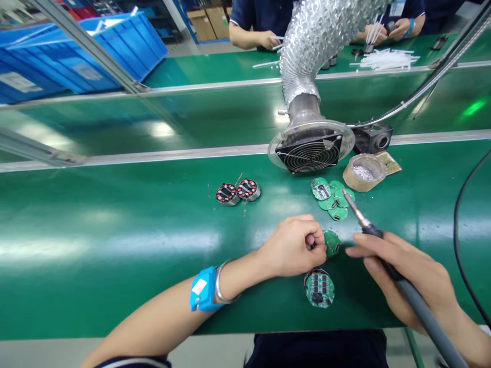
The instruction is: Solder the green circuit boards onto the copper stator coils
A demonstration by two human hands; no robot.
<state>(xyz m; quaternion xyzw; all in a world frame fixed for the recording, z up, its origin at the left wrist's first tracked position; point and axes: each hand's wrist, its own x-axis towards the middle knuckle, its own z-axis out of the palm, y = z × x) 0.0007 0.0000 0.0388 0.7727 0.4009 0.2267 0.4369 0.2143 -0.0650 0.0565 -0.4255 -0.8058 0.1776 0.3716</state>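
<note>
My left hand [293, 246] is closed in a pinch on the edge of a small round green circuit board [332, 242] lying on the green bench top [115, 245]. It wears a blue wrist strap [202, 289]. My right hand [402, 273] grips a soldering iron [387, 260] like a pen, its metal tip pointing up and left over a pile of several round green circuit boards [332, 198]. Another round board with black parts [319, 288] lies just below my left hand.
Two round wound coils [238, 192] lie to the left. A fume extractor fan [310, 148] on a foil duct stands behind the boards, beside a tape roll holding solder scraps [363, 171]. A black cable [458, 240] curves at right. Other people work at the far bench.
</note>
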